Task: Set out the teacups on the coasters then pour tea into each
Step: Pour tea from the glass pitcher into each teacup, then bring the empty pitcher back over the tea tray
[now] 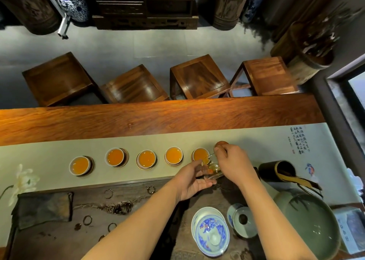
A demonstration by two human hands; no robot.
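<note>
Tipping a clear glass pitcher (212, 169) over the fifth white teacup (201, 154) with our right hand (234, 163), fingers clamped on its handle, left hand (194, 181) open-fingered beneath, five amber-filled cups on round coasters along the counter (158, 119), one brown coaster (221, 144) bare.

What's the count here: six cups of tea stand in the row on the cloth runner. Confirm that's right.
Not six. The head view shows five cups of tea in the row on the cloth runner. The spot at the right end holds only a bare coaster, with no cup on it.

My wooden table (158, 117): pale runner (246, 139) along it, dark tea tray (138, 210) near, celadon bowl (314, 226) near right.
</note>
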